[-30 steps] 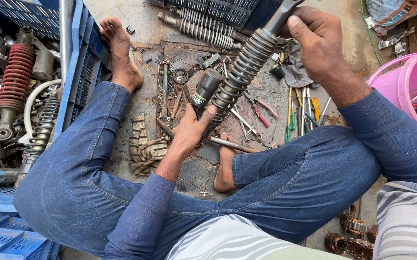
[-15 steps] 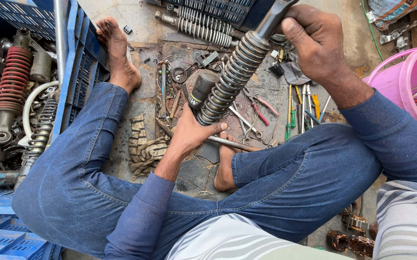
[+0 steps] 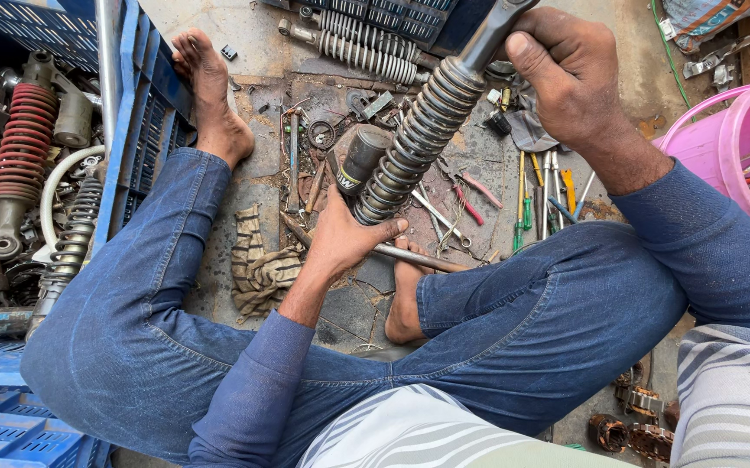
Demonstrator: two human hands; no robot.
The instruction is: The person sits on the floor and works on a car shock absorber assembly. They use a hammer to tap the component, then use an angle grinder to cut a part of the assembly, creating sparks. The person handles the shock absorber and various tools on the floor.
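The work goes on over a bare concrete floor point(image 3: 245, 43), grey, cracked and stained dark with oil where the person sits cross-legged in blue jeans, barefoot. Small metal parts and tools are scattered on the floor between the legs: a long steel rod point(image 3: 409, 256) lying flat by the nearer foot, a striped, grimy rag point(image 3: 258, 264) crumpled beside the left forearm, and a row of slim screwdrivers point(image 3: 544, 186) with green and yellow handles near the right knee.

The shock absorber point(image 3: 422, 130) stands tilted above the middle of that patch, its lower end near the floor, its top leaning away and to the right. It is a dull grey coil spring, closely wound and dusty, around a dark cylinder body.

The left hand point(image 3: 344, 234) has its grip closed around the lower end of the spring, thumb across the coils. The right hand point(image 3: 570, 74) has its grip wrapped tight around the smooth metal top end.

At the floor's left edge stands a blue plastic crate point(image 3: 136, 113) with slotted walls, packed with other shock absorbers, one with a red spring point(image 3: 24, 130). Another grey spring unit point(image 3: 353, 43) lies flat at the far edge. A pink plastic bucket point(image 3: 726, 143) with tools sits at the right edge.
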